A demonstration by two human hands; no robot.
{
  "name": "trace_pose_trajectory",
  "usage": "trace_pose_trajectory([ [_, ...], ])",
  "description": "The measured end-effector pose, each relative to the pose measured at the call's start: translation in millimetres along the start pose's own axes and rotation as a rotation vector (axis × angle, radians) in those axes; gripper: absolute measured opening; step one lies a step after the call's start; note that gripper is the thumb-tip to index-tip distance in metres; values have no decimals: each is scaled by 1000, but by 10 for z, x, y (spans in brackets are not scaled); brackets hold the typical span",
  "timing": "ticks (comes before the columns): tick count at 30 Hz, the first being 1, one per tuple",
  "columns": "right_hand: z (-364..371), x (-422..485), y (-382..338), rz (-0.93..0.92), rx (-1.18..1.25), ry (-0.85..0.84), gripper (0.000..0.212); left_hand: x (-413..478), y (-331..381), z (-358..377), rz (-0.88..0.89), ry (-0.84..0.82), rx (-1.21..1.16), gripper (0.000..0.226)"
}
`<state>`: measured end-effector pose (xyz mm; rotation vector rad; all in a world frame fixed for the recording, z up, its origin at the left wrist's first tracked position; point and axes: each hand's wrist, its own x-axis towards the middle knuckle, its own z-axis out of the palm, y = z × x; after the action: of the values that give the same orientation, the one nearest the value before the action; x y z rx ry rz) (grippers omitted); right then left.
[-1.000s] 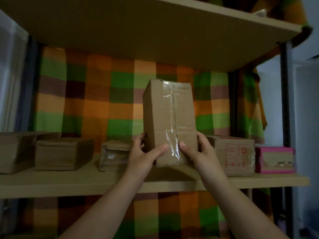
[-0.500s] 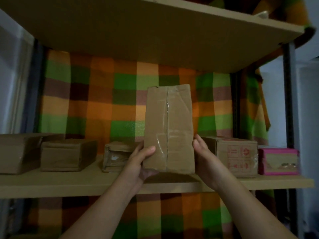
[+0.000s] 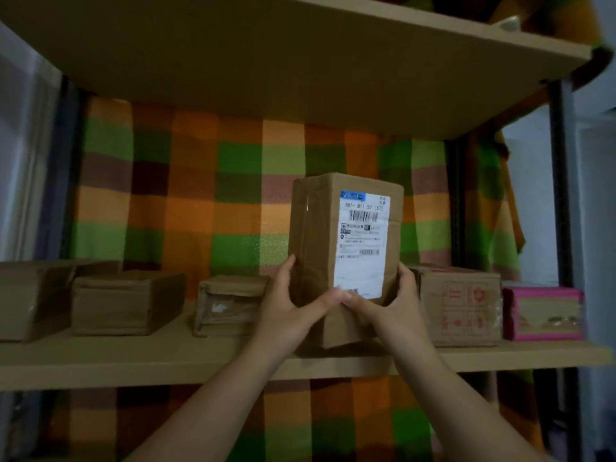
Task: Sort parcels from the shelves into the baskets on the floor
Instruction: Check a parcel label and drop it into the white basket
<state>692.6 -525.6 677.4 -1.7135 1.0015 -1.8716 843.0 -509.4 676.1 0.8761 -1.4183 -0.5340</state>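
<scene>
White label [image 3: 361, 245] on parcel [image 3: 313, 245]: "561- 811 57 [57]", barcodes.

Label [image 3: 361, 241] on parcel [image 3: 313, 248]: top number and barcodes show, but the fine print is too small to read. Its lower edge is covered where the hands meet. Left hand [image 3: 286, 315] and right hand [image 3: 396, 311]: fingers mostly hidden behind the parcel. Parcel's underside is out of sight. Far-left box [image 3: 30, 298] is cut by the frame edge. Small box [image 3: 230, 305]: right end behind left hand. Printed box [image 3: 460, 308]: left edge behind right hand, red marks blurred. Pale object [image 3: 510, 23] up top is cropped, can't identify. Under the shelf [image 3: 166, 358] it's too dark to tell.
</scene>
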Motion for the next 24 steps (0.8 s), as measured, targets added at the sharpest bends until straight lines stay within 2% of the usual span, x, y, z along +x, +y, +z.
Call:
trace_pose_trajectory([
  [2,-10,-14,7,10,0,-16,89,18,-28,-15,-20,36,-56,109],
  [6,-82,-41,13,3,109,-135,48,35,3,-77,-68,72,-256,49],
  [8,-123,-67,-5,-16,112,-200,44,35,-2,-111,-107,71,-336,34],
  [12,-133,-132,-7,-9,104,-290,56,24,-70,-120,-183,44,-348,39],
  [17,-147,-143,-1,16,114,-276,57,34,-66,-119,-235,31,-323,16],
  [19,-149,-145,-23,-1,108,-262,57,26,-56,-135,-227,33,-321,15],
  [22,-134,-157,-30,-29,107,-255,64,10,-47,-156,-185,40,-318,26],
  [24,-126,-170,-18,-49,105,-262,59,-9,-33,-174,-151,40,-328,22],
])
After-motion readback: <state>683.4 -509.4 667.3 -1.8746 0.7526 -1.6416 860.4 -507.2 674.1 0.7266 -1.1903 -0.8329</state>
